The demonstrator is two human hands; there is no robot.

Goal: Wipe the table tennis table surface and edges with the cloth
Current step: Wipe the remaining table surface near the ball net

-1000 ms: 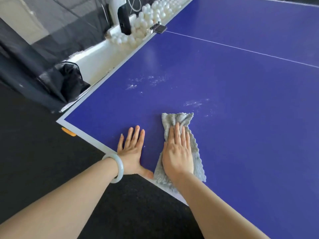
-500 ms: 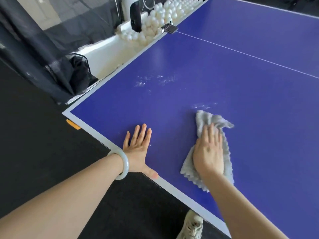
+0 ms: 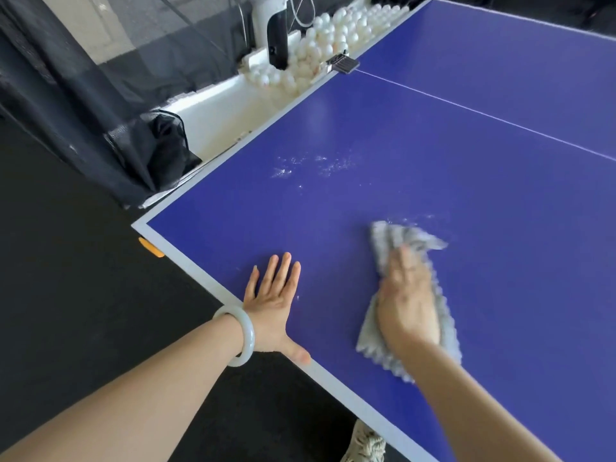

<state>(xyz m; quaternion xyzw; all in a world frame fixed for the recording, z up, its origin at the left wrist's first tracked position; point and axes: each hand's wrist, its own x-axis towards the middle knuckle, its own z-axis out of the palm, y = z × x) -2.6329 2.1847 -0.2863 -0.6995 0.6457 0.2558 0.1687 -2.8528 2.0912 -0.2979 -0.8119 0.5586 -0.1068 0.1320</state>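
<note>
Right hand [image 3: 408,306], motion-blurred, presses flat on crumpled grey microfibre cloth [image 3: 445,323] on blue table tennis table [image 3: 500,228], near its near edge. Left hand [image 3: 271,303] flat, fingers straight, left of cloth. Beige shoe [image 3: 365,445] cut off at the bottom.

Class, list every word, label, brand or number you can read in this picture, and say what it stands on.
No text can be read.
The table, the cloth and the white balls show no print; any marking on the black clip at the table's edge is too small to tell.
</note>
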